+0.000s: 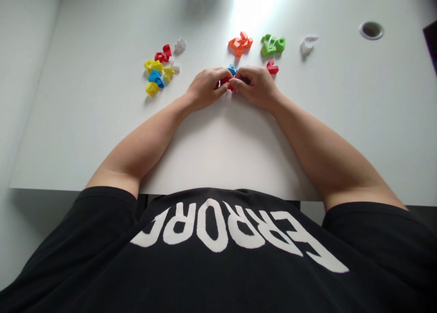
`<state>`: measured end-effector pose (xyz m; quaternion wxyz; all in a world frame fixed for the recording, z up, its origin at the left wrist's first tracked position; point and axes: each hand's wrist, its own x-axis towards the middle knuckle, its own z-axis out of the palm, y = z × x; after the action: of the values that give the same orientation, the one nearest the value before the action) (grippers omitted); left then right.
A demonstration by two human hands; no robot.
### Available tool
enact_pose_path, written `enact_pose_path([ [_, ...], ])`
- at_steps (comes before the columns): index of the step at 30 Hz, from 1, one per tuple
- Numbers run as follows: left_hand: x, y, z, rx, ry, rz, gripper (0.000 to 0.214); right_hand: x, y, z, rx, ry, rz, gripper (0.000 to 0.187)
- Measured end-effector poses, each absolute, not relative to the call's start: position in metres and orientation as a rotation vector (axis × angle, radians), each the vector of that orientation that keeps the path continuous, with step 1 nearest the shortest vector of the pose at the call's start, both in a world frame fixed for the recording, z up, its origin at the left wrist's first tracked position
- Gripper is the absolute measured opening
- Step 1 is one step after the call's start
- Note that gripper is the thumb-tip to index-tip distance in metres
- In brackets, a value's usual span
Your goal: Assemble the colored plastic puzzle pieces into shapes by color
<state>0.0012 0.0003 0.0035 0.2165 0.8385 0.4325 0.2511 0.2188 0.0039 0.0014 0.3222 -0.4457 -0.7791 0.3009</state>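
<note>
Between the fingertips of the left hand and the right hand, we see a small glossy red block, mostly hidden, on or just above the white smooth tabletop; which of these, we cannot tell. The left thumb and fingers grip it; the right fingers are bent close, with the thumb at it, but we cannot tell if they grip. Behind, an angular blue block is partly covered. On the black short-sleeved shirt we read "ERROR" in white, upside down, then one more character, cut by the fold. Where the red block points, and its long axis, we cannot make out.
</note>
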Motion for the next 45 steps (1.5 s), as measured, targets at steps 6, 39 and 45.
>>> enact_pose_path([
  [6,0.0012,0.0002,0.0033,2.305,1.186,0.708,0.02,0.2194,0.004,0.0008,-1.146,-2.045,0.795,0.054],
  [39,0.0015,-0.001,0.0067,2.308,1.201,0.684,0.021,0.2176,0.0014,0.0041,-1.179,-2.021,0.807,0.057],
  [45,0.0014,-0.0005,0.0058,2.318,1.207,0.7,0.021,0.2179,0.0008,0.0047,-1.206,-2.015,0.833,0.053],
])
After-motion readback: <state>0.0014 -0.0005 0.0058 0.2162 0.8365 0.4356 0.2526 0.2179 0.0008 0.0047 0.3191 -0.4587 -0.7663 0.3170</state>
